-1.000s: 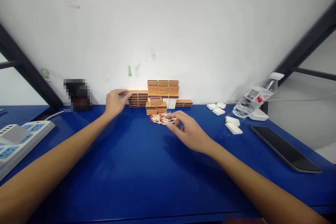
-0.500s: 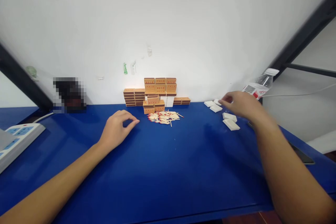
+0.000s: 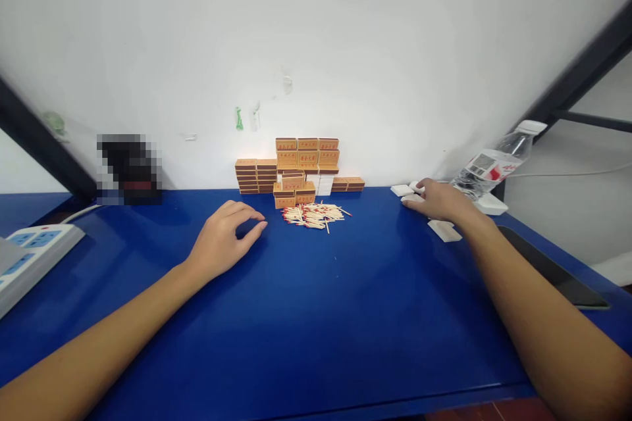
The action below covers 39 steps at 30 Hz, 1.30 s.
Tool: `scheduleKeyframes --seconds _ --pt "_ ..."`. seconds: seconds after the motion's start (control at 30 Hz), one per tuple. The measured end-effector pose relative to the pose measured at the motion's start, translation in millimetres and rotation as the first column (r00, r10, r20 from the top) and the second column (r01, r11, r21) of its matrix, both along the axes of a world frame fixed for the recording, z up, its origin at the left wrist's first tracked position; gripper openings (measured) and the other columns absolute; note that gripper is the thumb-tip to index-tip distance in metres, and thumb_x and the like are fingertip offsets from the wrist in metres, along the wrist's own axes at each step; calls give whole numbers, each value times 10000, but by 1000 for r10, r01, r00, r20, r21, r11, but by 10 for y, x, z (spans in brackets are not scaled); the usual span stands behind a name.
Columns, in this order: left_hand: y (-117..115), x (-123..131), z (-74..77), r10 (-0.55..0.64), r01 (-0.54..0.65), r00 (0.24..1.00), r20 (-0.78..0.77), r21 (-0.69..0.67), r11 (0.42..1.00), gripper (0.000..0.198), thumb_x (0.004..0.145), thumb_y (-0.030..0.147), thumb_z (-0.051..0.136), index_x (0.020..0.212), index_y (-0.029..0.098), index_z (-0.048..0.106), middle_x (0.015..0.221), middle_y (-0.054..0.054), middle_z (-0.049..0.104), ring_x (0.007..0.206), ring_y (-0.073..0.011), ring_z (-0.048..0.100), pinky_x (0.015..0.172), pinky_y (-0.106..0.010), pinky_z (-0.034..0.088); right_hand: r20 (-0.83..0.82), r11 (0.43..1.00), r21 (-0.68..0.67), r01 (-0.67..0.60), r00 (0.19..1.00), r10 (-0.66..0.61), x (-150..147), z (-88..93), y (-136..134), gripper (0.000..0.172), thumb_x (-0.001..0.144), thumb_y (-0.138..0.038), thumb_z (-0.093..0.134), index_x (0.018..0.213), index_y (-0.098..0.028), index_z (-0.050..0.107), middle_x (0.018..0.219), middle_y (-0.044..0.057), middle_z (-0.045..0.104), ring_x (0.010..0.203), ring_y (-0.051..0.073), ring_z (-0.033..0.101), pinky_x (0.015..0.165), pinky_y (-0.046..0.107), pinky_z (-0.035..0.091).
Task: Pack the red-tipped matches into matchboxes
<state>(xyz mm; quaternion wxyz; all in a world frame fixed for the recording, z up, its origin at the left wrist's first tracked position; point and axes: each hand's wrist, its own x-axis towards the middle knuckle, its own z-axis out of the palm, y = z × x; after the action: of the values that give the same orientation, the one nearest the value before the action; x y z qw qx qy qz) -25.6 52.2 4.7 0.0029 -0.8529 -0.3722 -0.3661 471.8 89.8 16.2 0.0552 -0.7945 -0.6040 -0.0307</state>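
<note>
My right hand [image 3: 439, 201] reaches to the far right of the desk, thumb and index finger on either side of a small white matchbox tray [image 3: 413, 198]. Other white trays [image 3: 401, 191] lie around it, and one [image 3: 444, 231] rests just in front, partly behind my hand. My left hand [image 3: 223, 231] hovers at or rests on the blue surface, thumb and fingers apart with nothing between them. Just right of it are a heap of loose red-tipped matches [image 3: 316, 214] and orange-brown matchboxes [image 3: 308, 158] stacked in steps against the wall.
A clear plastic bottle [image 3: 498, 161] leans at the back right, with a white piece [image 3: 491, 204] below it. A dark flat device [image 3: 553, 270] lies by my right forearm. At the left are a power strip [image 3: 42, 256] and a blurred-out dark object [image 3: 129, 168].
My right hand has come slightly down around a white tray. The left thumb and index finger have parted. The view has shifted a little, showing more of the bottle.
</note>
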Motion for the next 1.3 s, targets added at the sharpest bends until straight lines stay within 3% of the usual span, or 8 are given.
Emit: scheduleKeyframes --seconds 0.1,0.2,0.37,0.47,0.63,0.77,1.0,1.3 --pt "-30 25 0 -16 16 1000 8 14 1000 161 1016 336 621 1008 232 743 1010 -45 767 952 -227 671 894 -397 537 -75 999 7 -46 996 46 -211 117 -106 734 826 -635 670 1349 -124 612 1154 190 768 937 350 736 767 425 539" --pt "-112 83 3 -49 49 999 -7 7 999 154 1005 345 644 1037 230 740 1015 -50 765 951 -229 676 889 -405 551 -166 976 79 -201 963 211 -786 201 -344 759 818 -683 663 1359 -155 596 1064 139 774 896 318 730 741 399 524" --pt "-304 222 19 -136 127 986 -99 -91 988 361 917 459 757 1185 220 728 1096 -85 749 998 -264 673 912 -442 568 -186 879 97 -466 859 476 -2001 92 -864 680 855 -657 682 1359 -210 592 1008 142 770 881 355 722 681 407 474" --pt "-375 275 25 -175 157 975 -136 -134 979 537 840 539 814 1258 219 708 1134 -102 733 1020 -288 667 923 -466 570 -252 834 147 -532 795 552 -2355 28 -1037 722 856 -687 706 1380 -206 580 1015 153 772 901 369 720 669 400 461" --pt "-376 286 -8 -165 139 974 -156 -166 976 521 835 575 814 1184 197 733 1099 -102 723 981 -288 655 883 -472 561 -469 819 198 -539 681 562 -2263 122 -952 458 935 -615 681 1209 -248 672 847 42 758 749 243 680 658 349 440" --pt "-356 271 -25 -185 156 971 -150 -189 970 310 893 448 792 1073 198 756 1042 -75 707 952 -253 628 884 -442 545 -339 793 260 -550 717 609 -2069 141 -661 153 970 -371 694 1009 -224 713 951 47 749 813 207 654 722 329 438" --pt "-329 221 -15 -216 186 965 -148 -196 963 282 912 429 783 1068 195 755 1051 -65 688 970 -240 614 894 -433 525 -270 766 77 -638 726 632 -2070 54 -292 158 915 -316 769 995 -190 718 1050 78 705 915 210 643 779 311 445" --pt "-303 211 -40 -221 192 964 -144 -192 962 283 923 432 771 1064 188 759 1047 -69 684 972 -241 617 902 -439 522 -209 744 -43 -667 734 646 -2114 113 -437 243 1054 -321 554 894 -167 653 956 98 690 769 183 624 710 301 448"
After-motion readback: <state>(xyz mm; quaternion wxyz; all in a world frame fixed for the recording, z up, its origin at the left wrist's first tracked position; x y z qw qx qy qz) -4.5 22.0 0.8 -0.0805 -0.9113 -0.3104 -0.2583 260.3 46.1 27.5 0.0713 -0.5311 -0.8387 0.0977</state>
